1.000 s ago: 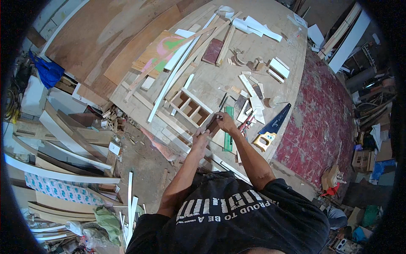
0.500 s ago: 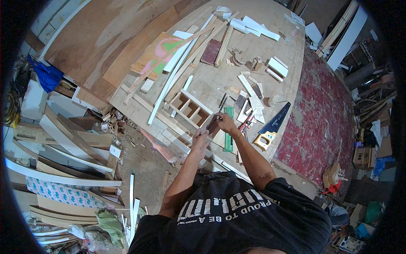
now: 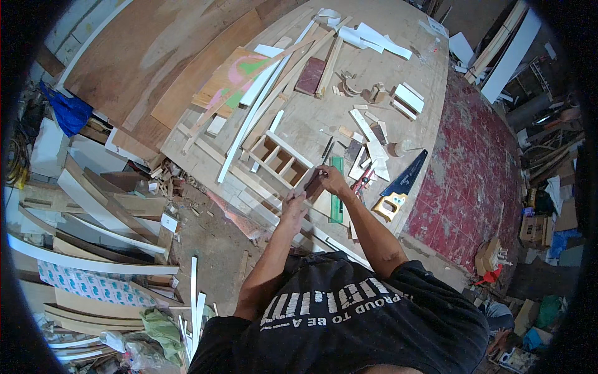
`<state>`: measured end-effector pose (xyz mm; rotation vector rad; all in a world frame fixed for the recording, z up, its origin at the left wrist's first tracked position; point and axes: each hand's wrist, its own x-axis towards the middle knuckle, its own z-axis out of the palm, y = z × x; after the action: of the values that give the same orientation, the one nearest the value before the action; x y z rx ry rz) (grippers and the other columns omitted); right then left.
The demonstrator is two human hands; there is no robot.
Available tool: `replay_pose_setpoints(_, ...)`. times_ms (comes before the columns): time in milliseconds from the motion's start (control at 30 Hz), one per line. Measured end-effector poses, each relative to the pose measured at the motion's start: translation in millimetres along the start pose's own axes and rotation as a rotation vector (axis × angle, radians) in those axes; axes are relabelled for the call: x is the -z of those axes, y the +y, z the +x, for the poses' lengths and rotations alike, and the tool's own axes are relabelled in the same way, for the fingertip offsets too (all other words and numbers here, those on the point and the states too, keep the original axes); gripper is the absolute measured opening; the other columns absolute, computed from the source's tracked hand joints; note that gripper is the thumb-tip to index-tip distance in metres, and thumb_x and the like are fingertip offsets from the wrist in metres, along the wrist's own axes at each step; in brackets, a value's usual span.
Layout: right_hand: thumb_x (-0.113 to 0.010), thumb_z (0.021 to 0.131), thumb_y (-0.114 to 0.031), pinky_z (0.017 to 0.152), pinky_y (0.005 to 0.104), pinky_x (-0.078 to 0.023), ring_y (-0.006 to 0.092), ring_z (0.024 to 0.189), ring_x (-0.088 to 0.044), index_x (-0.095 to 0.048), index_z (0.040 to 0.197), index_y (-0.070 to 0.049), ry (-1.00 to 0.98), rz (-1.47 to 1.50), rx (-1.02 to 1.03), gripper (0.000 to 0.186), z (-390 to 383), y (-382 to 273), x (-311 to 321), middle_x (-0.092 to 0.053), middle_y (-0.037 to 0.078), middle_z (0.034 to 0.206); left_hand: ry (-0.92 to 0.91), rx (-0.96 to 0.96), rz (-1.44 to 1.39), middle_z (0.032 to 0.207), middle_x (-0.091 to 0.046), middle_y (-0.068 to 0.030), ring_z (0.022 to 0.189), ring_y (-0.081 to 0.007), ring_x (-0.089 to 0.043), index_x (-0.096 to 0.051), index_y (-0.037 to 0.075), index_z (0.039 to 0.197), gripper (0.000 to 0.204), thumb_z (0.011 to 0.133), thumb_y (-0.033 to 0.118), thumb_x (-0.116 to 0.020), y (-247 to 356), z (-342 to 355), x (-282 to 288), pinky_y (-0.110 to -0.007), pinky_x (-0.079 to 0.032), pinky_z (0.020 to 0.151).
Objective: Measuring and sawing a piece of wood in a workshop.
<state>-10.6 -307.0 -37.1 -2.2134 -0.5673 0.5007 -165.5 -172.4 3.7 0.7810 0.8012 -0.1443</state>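
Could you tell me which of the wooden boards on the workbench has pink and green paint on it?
It is the flat board at the far left of the workbench, lying under long white strips. The other boards are bare wood, white or dark red.

On the tabletop, a hand saw with a yellow handle lies right, a green ruler beside it; white strips far, blue cloth left.

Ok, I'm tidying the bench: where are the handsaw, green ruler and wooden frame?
handsaw (image 3: 403,182), head view, on its dark blade.
green ruler (image 3: 337,198), head view, mid-length.
wooden frame (image 3: 281,163), head view, on a divider.
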Motion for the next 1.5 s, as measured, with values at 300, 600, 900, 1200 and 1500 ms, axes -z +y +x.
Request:
replay_pose_setpoints(300, -0.057, 0.083, -0.012, 0.090, 0.0413, -0.051, 0.0347, 0.100, -0.066, -0.061, 0.122, 0.003, 0.001, 0.022, 0.036, 0.042, 5, 16, -7, -0.067, 0.028, 0.107, 0.036, -0.019, -0.058, 0.131, -0.049, -0.0045, 0.131, -0.0214, -0.042, -0.044, 0.015, 0.136, 0.050, 0.089, 0.015, -0.062, -3, 2, 0, -0.055, -0.025, 0.113)
replay_pose_setpoints(600, -0.055, 0.084, -0.010, 0.090, 0.0403, -0.052, 0.0353, 0.097, -0.068, -0.061, 0.122, 0.003, -0.018, 0.026, -0.006, 0.041, 4, 6, -6, -0.068, 0.026, 0.109, 0.021, -0.020, -0.082, 0.135, -0.048, -0.0056, 0.133, -0.0219, -0.040, -0.032, 0.015, 0.148, 0.068, 0.089, 0.016, -0.063, -3, 0, 4, -0.056, -0.022, 0.114)
replay_pose_setpoints(900, -0.056, 0.084, -0.009, 0.088, 0.0390, -0.053, 0.0337, 0.097, -0.068, -0.062, 0.123, 0.001, 0.020, 0.017, -0.020, 0.041, 5, 17, -9, -0.068, 0.025, 0.107, 0.017, 0.004, -0.042, 0.148, -0.042, -0.0072, 0.144, -0.0272, -0.029, -0.021, 0.012, 0.155, 0.077, 0.090, 0.016, -0.062, 5, -8, -5, -0.058, -0.020, 0.115)
replay_pose_setpoints(1200, -0.056, 0.082, -0.009, 0.086, 0.0390, -0.052, 0.0332, 0.094, -0.066, -0.062, 0.123, 0.002, -0.001, 0.053, -0.040, 0.043, 2, 6, -5, -0.068, 0.025, 0.104, 0.022, -0.012, -0.068, 0.148, -0.043, -0.0053, 0.141, -0.0281, -0.032, -0.042, 0.011, 0.143, 0.059, 0.089, 0.019, -0.064, -3, -1, 7, -0.058, -0.023, 0.113)
replay_pose_setpoints(1500, -0.056, 0.075, -0.015, 0.079, 0.0466, -0.051, 0.0463, 0.084, -0.065, -0.065, 0.102, 0.005, 0.049, 0.121, 0.065, 0.034, -3, 1, -4, -0.065, 0.031, 0.087, 0.032, -0.017, -0.080, 0.138, -0.048, -0.0060, 0.136, -0.0253, -0.037, -0.050, 0.011, 0.129, 0.041, 0.091, 0.018, -0.062, -7, 2, 12, -0.056, -0.027, 0.112)
